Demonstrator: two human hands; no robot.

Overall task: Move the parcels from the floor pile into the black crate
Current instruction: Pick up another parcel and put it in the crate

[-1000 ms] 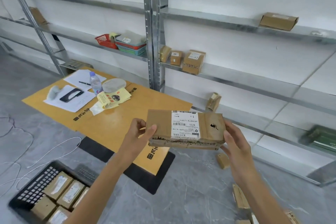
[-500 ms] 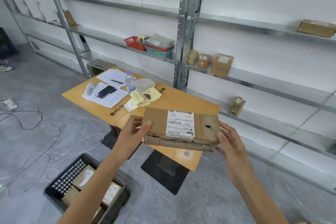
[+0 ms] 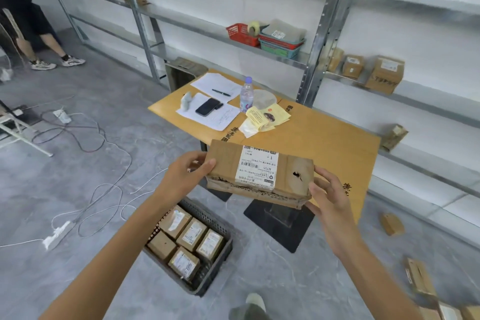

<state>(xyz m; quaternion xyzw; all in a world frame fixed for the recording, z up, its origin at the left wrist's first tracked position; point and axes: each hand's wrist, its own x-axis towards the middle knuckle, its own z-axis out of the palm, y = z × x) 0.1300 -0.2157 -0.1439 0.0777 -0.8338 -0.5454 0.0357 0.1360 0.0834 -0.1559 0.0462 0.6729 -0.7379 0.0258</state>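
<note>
Brown cardboard parcel [image 3: 259,173] with white label [image 3: 257,167], black lattice crate [image 3: 207,215], orange-yellow table [image 3: 324,138], grey floor [image 3: 78,189].

The held parcel [image 3: 259,173] has a white label [image 3: 257,167] reading "N705" upside down.

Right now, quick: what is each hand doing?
Left hand: closed on the left end of the cardboard parcel.
Right hand: closed on the parcel's right end, above the black crate.

Parcel [image 3: 259,173] held above crate [image 3: 220,226], table [image 3: 324,138] behind, shelving [image 3: 324,34] beyond.
</note>
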